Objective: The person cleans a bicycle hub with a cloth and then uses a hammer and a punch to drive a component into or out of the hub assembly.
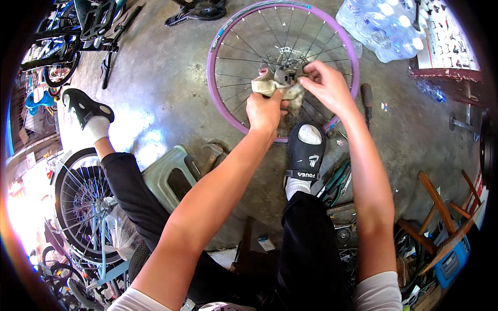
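You have two hands in view, one left hand (267, 113) and one right hand (327, 88), with one rag (264, 87) and one purple-rimmed wheel (211, 75). You wear two black clogs (306, 155) and two white socks (98, 128). Count one greenish plastic stool (158, 175), one hammer (211, 154), one dark-handled tool (367, 98), one wooden stool (437, 202) and one blue box (450, 265) for yourself. You can pick out at least two green tool handles (338, 180), though their overlap hides the exact number. You see several clear bottles (374, 26) in one pack, and more than one bicycle (58, 199) to your left, both too crowded for you to count surely
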Demonstrator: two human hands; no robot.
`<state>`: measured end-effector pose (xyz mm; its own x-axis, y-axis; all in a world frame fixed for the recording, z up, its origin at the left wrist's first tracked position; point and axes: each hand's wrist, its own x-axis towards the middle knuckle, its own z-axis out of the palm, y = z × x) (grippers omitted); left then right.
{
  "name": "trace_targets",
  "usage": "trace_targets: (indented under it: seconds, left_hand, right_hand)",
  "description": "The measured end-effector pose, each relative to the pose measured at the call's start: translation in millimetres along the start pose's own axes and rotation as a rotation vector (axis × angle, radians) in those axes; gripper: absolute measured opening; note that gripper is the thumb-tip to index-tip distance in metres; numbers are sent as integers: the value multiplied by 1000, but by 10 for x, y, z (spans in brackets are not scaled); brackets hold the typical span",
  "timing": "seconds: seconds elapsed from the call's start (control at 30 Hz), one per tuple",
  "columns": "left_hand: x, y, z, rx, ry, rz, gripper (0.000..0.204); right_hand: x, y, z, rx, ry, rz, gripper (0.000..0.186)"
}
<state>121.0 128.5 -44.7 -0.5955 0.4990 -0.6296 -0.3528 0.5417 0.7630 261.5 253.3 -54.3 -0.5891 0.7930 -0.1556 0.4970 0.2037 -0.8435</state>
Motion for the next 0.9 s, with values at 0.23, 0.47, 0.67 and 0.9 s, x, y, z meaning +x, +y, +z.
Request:
trace_targets:
  seconds: [0.23, 0.47, 0.67, 0.9]
  left_hand:
    - [-457, 90, -828, 46, -240, 68, 14]
    - [-831, 134, -960, 419, -354, 451, 12]
    - [-1170, 152, -84, 466, -299, 769, 15]
    - [-1769, 218, 255, 472, -500, 1156, 22]
  right_hand:
    - [-1749, 368, 337, 535, 410, 468, 18]
    - [-2444, 386, 517, 590, 431, 567, 20]
    - [-1919, -155, 505, 689, 521, 158, 58]
    - [-2053, -2, 266, 276, 659, 281, 35]
